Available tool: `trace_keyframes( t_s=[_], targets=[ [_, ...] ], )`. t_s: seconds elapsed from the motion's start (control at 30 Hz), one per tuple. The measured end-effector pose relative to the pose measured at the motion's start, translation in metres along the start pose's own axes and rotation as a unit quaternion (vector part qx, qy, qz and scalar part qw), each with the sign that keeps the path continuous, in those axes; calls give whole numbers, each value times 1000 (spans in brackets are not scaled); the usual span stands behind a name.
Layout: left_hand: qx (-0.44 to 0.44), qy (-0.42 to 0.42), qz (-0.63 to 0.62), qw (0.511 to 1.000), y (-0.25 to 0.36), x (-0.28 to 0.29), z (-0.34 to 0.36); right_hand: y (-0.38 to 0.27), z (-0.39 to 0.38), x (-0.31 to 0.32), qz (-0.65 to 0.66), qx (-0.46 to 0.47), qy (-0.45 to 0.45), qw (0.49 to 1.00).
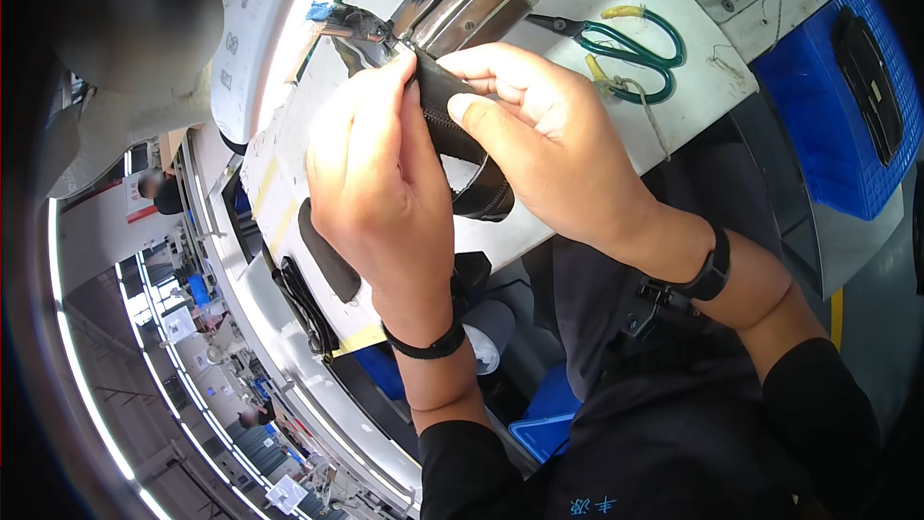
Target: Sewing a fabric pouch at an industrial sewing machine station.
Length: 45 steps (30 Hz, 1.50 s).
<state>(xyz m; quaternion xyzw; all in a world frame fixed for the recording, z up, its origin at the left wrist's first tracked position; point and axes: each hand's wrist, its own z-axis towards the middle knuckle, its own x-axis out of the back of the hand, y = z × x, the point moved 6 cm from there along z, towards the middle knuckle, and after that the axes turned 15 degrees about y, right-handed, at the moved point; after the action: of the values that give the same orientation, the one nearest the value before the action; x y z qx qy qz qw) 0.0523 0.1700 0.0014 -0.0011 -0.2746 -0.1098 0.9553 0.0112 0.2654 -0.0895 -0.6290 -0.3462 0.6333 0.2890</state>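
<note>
Both hands grip a black stitched piece of material, which curves into a loop below my fingers and shows a toothed or zigzag stitched line along one edge. My left hand pinches its upper end close to the needle area of a sewing machine. On the other side, my right hand is closed on the same piece, thumb on top, fingers partly hidden behind it. Just beyond the fingertips is the machine's brown metal arm. Whether the piece touches the machine, I cannot tell.
Green-handled scissors lie right of the machine on the white table. A blue crate at the right holds black pieces. Further dark pieces lie at the table's left edge. Two people are far off at left.
</note>
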Motion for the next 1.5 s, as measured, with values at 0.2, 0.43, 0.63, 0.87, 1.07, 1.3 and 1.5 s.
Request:
trace_keyframes(
  t_s=[0.2, 0.43, 0.63, 0.87, 1.07, 1.3, 1.5],
  targets=[
    [142, 94, 58, 984, -25, 13, -31, 2, -2, -1, -18, -27, -13, 999],
    [-11, 113, 54, 992, -41, 2, -10, -19, -12, 24, -191, 148, -1, 970],
    [-174, 24, -77, 981, -34, 3, 2, -13, -7, 15, -136, 6, -56, 989],
    [-212, -56, -131, 967, -36, 1, 14, -2, 4, 10, -87, 19, -21, 996],
    [-93, -95, -174, 976, -41, 1, 15, -7, 6, 8, -80, -19, -10, 997],
    [-122, -109, -168, 972, -43, -4, 20, -2, 13, 6, -42, 35, 13, 998],
    [-129, -102, -182, 969, -44, -7, 25, -8, 17, -2, -48, 17, 21, 998]
  ],
)
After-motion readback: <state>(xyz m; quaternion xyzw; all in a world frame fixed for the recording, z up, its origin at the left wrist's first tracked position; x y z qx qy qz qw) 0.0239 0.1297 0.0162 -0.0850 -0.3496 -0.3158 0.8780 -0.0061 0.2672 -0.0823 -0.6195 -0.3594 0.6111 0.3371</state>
